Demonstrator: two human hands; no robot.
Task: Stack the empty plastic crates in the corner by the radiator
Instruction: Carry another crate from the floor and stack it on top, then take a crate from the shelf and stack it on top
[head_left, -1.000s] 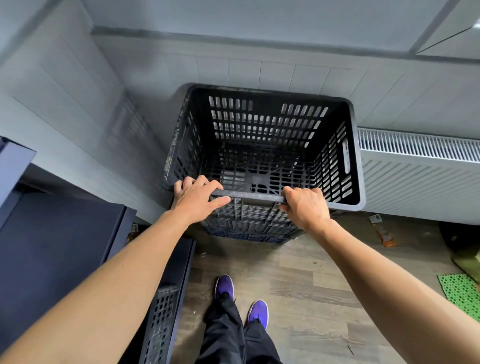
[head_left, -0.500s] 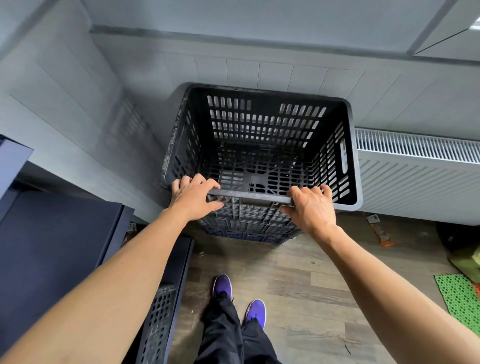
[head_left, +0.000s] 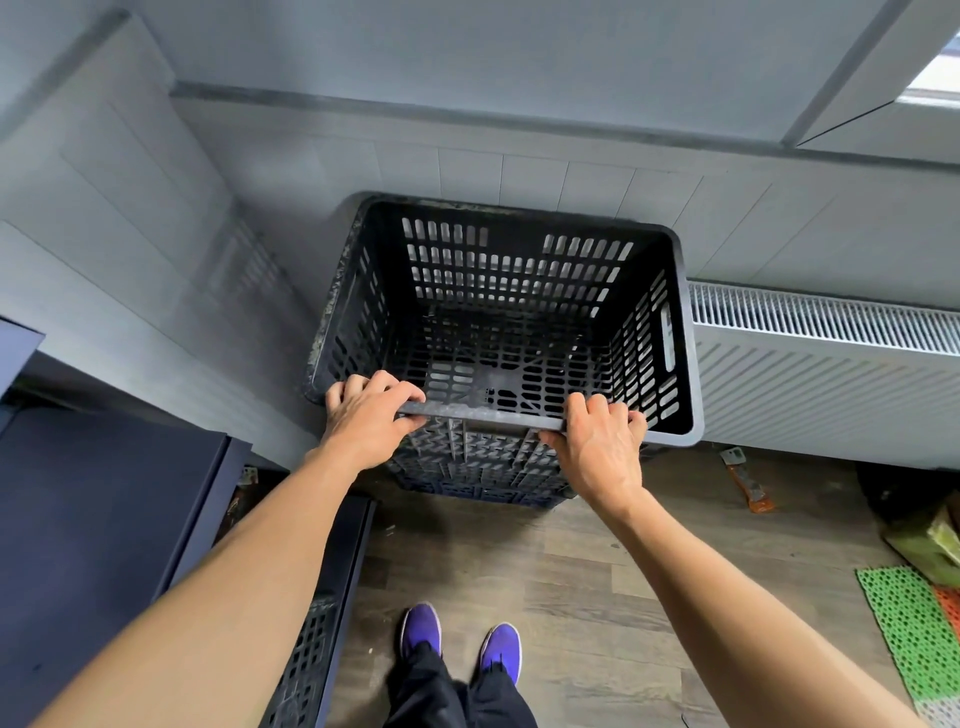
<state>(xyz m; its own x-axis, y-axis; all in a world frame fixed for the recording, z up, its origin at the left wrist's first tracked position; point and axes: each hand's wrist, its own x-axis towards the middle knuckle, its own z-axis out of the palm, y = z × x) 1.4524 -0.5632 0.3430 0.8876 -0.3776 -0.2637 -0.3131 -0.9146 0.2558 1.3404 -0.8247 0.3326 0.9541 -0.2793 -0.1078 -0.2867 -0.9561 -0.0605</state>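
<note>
Grey tiled corner, frame centre: top crate (head_left: 519, 312) seated on lower crate (head_left: 467, 483), just beside radiator (head_left: 831, 374). Left hand (head_left: 363, 421) and right hand (head_left: 597, 452) clasping near rim, right fingers (head_left: 615, 410) newly curled over. Barely shifted since a second ago; release judged due.

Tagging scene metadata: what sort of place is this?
Likely an indoor utility or storage room, though I can't be sure. Cues: a white radiator on a panelled wall, a wood-look plank floor, and a black crate stacked on others in the corner.
</note>
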